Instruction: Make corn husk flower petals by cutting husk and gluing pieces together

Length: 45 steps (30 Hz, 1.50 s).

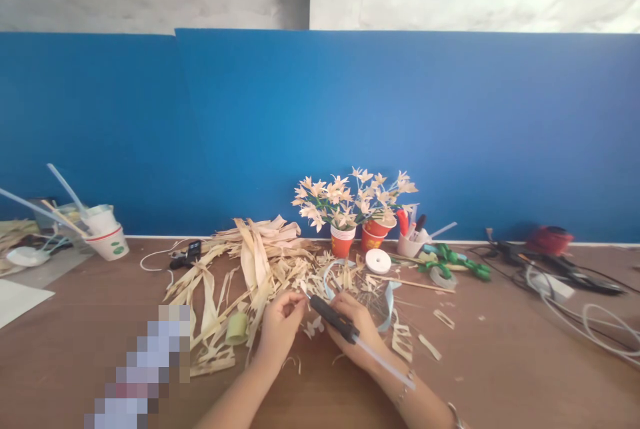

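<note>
My right hand [355,320] is wrapped around a black hot glue gun [332,317]. A translucent glue stick [383,364] sticks out of its rear end, over my wrist. The gun's tip points up and left, close to the fingertips of my left hand [283,324]. Thumb and forefinger of that hand are pinched together; whatever is between them is too small to make out. Below the tip, small white pieces [314,328] lie on the table. Just beyond both hands are cut scraps of dried husk [310,276] and a pale blue ribbon [388,306].
Long dried husks [255,262] are heaped at centre-left, beside a green roll [237,328]. Husk flowers [345,199] stand in red paper cups [342,242] at the back, near a white tape roll [378,260]. Cables [590,322] lie right; a white cup [108,241] stands left.
</note>
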Each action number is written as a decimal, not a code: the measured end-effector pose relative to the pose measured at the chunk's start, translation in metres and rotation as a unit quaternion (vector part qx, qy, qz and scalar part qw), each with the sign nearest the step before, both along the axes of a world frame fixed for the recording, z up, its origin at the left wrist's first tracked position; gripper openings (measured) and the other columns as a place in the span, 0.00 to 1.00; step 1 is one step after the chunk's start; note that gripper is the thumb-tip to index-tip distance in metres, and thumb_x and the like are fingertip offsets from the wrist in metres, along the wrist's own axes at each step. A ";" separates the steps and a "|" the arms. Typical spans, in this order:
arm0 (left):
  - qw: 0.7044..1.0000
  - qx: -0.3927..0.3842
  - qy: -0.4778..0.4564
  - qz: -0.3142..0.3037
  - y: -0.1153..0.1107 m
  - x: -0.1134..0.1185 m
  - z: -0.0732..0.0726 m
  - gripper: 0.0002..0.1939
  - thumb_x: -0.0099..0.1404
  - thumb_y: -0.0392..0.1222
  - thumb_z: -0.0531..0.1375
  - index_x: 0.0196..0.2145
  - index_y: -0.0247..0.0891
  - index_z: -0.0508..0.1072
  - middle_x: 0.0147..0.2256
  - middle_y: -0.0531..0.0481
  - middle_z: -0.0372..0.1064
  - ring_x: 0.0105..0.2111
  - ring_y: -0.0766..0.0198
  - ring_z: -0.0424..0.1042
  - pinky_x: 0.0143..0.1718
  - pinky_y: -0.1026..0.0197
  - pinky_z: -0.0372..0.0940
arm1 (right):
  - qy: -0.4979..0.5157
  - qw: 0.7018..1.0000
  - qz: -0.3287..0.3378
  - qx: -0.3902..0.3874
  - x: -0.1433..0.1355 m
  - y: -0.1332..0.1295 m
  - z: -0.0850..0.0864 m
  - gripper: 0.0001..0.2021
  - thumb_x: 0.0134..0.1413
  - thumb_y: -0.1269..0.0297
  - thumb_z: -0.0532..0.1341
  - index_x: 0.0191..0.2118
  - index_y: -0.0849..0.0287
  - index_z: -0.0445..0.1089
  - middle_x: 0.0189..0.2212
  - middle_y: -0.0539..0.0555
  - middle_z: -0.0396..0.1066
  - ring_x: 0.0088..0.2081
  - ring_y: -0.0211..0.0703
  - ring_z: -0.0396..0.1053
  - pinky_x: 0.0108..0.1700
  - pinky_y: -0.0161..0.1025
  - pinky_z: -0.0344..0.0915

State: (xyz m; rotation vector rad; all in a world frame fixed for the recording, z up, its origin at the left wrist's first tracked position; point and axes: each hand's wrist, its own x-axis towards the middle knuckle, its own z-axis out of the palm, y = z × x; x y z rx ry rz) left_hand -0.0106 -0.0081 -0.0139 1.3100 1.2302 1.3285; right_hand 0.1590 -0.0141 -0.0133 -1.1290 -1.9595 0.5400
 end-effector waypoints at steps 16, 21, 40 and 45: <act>1.000 0.006 0.006 0.005 -0.002 0.000 0.003 0.11 0.53 0.47 0.59 0.25 0.35 0.71 0.16 0.58 0.58 0.15 0.71 0.55 0.16 0.68 0.51 | -0.007 1.000 -0.004 0.001 0.001 0.000 -0.002 0.05 0.44 0.75 0.58 0.25 0.60 0.67 0.27 0.52 0.63 0.29 0.40 0.64 0.31 0.34 0.61; 1.000 0.006 0.006 0.007 -0.003 0.000 0.003 0.11 0.53 0.47 0.59 0.25 0.35 0.71 0.15 0.58 0.57 0.14 0.71 0.54 0.16 0.68 0.50 | -0.010 1.000 -0.003 0.003 0.001 0.000 -0.002 0.05 0.44 0.76 0.58 0.25 0.60 0.67 0.27 0.52 0.64 0.30 0.40 0.65 0.32 0.34 0.61; 1.000 0.007 0.021 0.010 -0.003 0.000 0.006 0.11 0.54 0.48 0.59 0.25 0.36 0.72 0.15 0.58 0.57 0.15 0.70 0.55 0.17 0.68 0.51 | -0.005 1.000 -0.002 0.001 0.001 0.000 -0.003 0.05 0.44 0.75 0.59 0.24 0.59 0.66 0.27 0.52 0.64 0.29 0.40 0.65 0.30 0.34 0.61; 1.000 0.001 0.005 0.003 -0.003 0.000 0.004 0.12 0.54 0.48 0.59 0.25 0.36 0.71 0.15 0.58 0.58 0.15 0.71 0.54 0.16 0.68 0.50 | -0.003 1.000 -0.002 0.000 0.002 0.000 -0.004 0.06 0.45 0.75 0.58 0.23 0.59 0.65 0.27 0.52 0.63 0.29 0.39 0.65 0.30 0.33 0.61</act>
